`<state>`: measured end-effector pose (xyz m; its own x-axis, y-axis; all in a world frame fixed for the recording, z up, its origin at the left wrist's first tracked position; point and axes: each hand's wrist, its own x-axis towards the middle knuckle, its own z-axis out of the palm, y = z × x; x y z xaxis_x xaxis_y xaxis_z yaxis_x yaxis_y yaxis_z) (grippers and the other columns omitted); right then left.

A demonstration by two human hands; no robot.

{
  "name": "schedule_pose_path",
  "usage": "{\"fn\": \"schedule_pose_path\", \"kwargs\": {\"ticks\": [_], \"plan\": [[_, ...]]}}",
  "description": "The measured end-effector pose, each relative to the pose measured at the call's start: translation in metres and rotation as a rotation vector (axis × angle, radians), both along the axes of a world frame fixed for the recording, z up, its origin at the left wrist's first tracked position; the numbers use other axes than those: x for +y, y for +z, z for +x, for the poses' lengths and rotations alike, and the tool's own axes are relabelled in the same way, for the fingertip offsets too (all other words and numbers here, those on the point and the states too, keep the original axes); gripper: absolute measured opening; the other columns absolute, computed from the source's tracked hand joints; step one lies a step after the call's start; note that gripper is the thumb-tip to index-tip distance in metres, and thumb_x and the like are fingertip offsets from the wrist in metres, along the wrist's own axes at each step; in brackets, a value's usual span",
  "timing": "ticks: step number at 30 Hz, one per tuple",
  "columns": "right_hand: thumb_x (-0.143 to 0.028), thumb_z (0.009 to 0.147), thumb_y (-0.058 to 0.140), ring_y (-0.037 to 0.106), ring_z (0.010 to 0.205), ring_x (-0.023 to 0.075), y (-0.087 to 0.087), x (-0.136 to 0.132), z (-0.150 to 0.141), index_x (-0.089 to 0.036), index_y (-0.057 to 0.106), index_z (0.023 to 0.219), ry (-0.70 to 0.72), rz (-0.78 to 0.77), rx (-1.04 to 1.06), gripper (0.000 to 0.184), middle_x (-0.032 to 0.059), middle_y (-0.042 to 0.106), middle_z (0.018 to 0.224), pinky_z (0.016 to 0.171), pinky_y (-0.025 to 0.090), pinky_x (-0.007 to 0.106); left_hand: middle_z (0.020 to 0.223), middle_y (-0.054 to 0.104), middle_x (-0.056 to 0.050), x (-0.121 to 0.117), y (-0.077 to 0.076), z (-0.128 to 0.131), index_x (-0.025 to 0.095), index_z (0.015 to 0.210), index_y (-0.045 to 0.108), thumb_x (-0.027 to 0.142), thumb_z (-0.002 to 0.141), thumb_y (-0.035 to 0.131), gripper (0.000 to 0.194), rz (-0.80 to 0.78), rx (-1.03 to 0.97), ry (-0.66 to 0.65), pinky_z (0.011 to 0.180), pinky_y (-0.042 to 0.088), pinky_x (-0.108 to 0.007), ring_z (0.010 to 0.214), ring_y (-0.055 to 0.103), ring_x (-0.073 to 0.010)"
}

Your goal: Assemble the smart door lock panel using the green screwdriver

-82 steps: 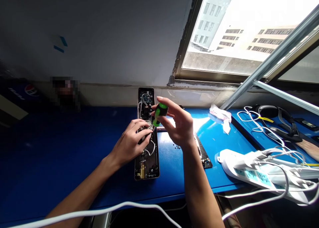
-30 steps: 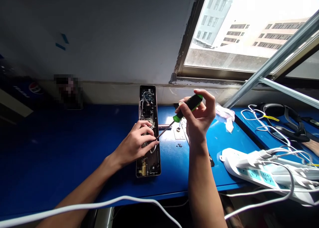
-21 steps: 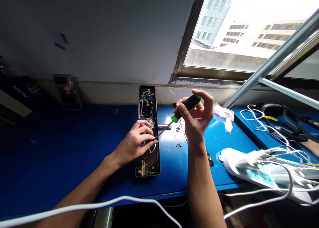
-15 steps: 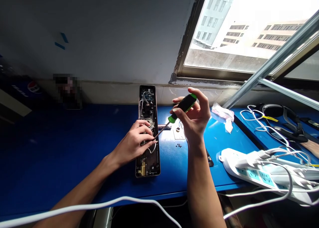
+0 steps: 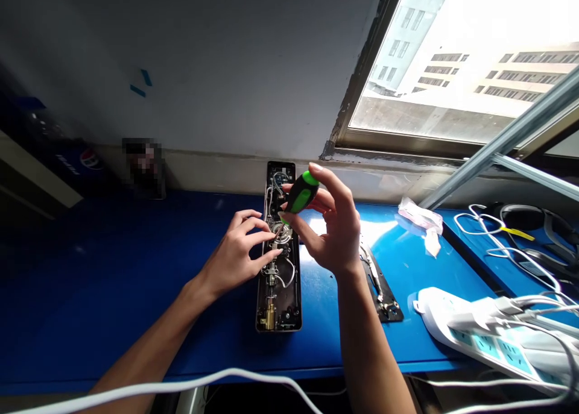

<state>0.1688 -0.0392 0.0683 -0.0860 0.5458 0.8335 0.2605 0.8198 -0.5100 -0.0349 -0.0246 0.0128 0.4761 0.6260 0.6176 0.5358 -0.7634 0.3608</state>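
A long, narrow electronic door-lock housing (image 5: 278, 305) lies open on the blue table, with white wires, a circuit board and a brass-coloured cylinder inside. My right hand (image 5: 332, 227) is closed around the black and green handle of a screwdriver (image 5: 302, 196). The shaft slants down to the left into the middle of the housing, its tip hidden by fingers. Over the housing's left edge is my left hand (image 5: 239, 245), its thumb and fingers apart. Its index finger is close to the shaft; whether they touch I cannot tell.
A black plate (image 5: 384, 296) with a wire on it lies right of my right forearm. Further right are a white power strip (image 5: 474, 335) full of plugs, a crumpled plastic bag (image 5: 420, 215) and headphones (image 5: 520, 221). A white cable (image 5: 226, 373) crosses in front.
My right hand has brought the screwdriver left and further up the housing. My left thumb and index finger have parted from around the shaft's tip. The camera view has shifted slightly left.
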Motion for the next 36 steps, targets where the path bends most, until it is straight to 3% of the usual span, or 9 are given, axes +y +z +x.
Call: {"fn": "schedule_pose_path", "kwargs": {"ticks": [5, 15, 21, 24, 26, 30, 32, 36], "plan": [[-0.015, 0.095, 0.069, 0.075, 0.115, 0.0240, 0.001, 0.000, -0.006, -0.041, 0.048, 0.151, 0.044, 0.043, -0.060, 0.065, 0.0030, 0.066, 0.145, 0.093, 0.068, 0.042, 0.114, 0.070, -0.010, -0.001, 0.002, -0.006, 0.020, 0.106, 0.078, 0.035, 0.090, 0.079, 0.022, -0.043, 0.044, -0.021, 0.106, 0.055, -0.053, 0.134, 0.048, -0.0344], [-0.013, 0.091, 0.073, 0.076, 0.111, 0.0242, -0.002, -0.001, -0.007, -0.040, 0.048, 0.152, 0.007, 0.008, -0.058, 0.071, 0.0032, 0.068, 0.143, 0.091, 0.069, 0.042, 0.113, 0.071, -0.011, -0.002, 0.005, -0.009, 0.017, 0.109, 0.077, 0.034, 0.091, 0.079, 0.024, -0.059, 0.059, -0.042, 0.107, 0.054, -0.054, 0.133, 0.048, -0.0342], [-0.015, 0.094, 0.070, 0.075, 0.113, 0.0218, -0.005, 0.005, -0.008, -0.035, 0.048, 0.153, 0.017, 0.096, -0.083, 0.067, 0.0046, 0.069, 0.142, 0.089, 0.069, 0.037, 0.115, 0.071, -0.011, -0.003, 0.006, -0.010, 0.019, 0.106, 0.078, 0.033, 0.092, 0.077, 0.020, -0.094, 0.070, -0.039, 0.108, 0.053, -0.053, 0.135, 0.047, -0.0342], [-0.019, 0.090, 0.077, 0.072, 0.117, 0.0230, -0.002, 0.005, -0.008, -0.036, 0.052, 0.150, -0.061, 0.145, -0.111, 0.068, 0.0044, 0.070, 0.139, 0.087, 0.068, 0.036, 0.121, 0.070, -0.010, -0.002, 0.006, -0.011, 0.021, 0.105, 0.078, 0.035, 0.092, 0.077, 0.019, -0.125, 0.101, -0.043, 0.109, 0.052, -0.054, 0.136, 0.047, -0.0343], [-0.024, 0.090, 0.078, 0.070, 0.119, 0.0242, 0.002, 0.004, -0.008, -0.036, 0.054, 0.148, -0.084, 0.116, -0.135, 0.064, 0.0054, 0.070, 0.138, 0.088, 0.067, 0.037, 0.123, 0.069, -0.010, 0.000, 0.007, -0.013, 0.022, 0.106, 0.078, 0.036, 0.091, 0.078, 0.020, -0.138, 0.112, -0.045, 0.109, 0.052, -0.053, 0.134, 0.048, -0.0337], [-0.021, 0.104, 0.057, 0.070, 0.122, 0.0228, 0.010, 0.000, -0.008, -0.033, 0.053, 0.151, 0.090, -0.042, -0.076, 0.048, 0.0076, 0.067, 0.144, 0.096, 0.064, 0.041, 0.120, 0.067, -0.010, 0.001, 0.010, -0.015, 0.021, 0.113, 0.077, 0.033, 0.092, 0.077, 0.024, -0.148, 0.119, -0.028, 0.105, 0.055, -0.048, 0.123, 0.056, -0.0294], [-0.019, 0.102, 0.060, 0.071, 0.115, 0.0213, 0.013, 0.000, -0.009, -0.033, 0.059, 0.145, 0.101, -0.043, -0.028, 0.045, 0.0064, 0.070, 0.136, 0.092, 0.065, 0.040, 0.120, 0.066, -0.009, 0.001, 0.011, -0.016, 0.021, 0.114, 0.077, 0.031, 0.093, 0.076, 0.023, -0.160, 0.129, -0.022, 0.105, 0.055, -0.047, 0.120, 0.058, -0.0280], [-0.027, 0.091, 0.079, 0.068, 0.096, 0.0182, 0.018, 0.000, -0.009, -0.035, 0.072, 0.129, -0.042, 0.014, -0.018, 0.040, 0.0041, 0.069, 0.115, 0.081, 0.064, 0.036, 0.121, 0.065, -0.009, 0.000, 0.011, -0.016, 0.022, 0.116, 0.077, 0.031, 0.096, 0.072, 0.023, -0.178, 0.135, -0.012, 0.104, 0.056, -0.045, 0.118, 0.060, -0.0272]]}}
